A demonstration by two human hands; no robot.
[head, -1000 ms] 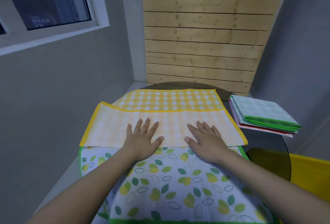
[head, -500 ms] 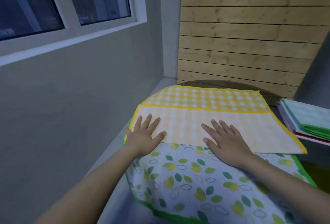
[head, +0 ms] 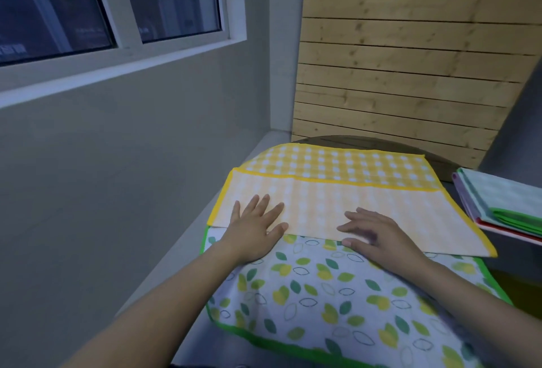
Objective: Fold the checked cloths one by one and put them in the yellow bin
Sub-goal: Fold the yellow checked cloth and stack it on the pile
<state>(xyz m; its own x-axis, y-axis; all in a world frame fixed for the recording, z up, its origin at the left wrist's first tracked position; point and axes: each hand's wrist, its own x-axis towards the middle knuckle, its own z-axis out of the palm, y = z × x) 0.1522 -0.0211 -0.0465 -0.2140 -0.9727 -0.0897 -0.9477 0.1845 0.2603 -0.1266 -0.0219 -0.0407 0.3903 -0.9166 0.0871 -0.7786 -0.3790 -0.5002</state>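
One fold looks made in the yellow-and-white checked cloth, its paler underside turned over the near half on the round dark table; further folds and the bin, out of view, remain. Left hand and right hand press flat, fingers straight, gripping nothing. Thin, soft fabric lies over a leaf-printed cloth; folded cloths are stacked just beside.

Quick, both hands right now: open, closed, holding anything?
Left hand: open, flat on the yellow checked cloth.
Right hand: open, fingers loosely spread on the same cloth's near edge, gripping nothing.
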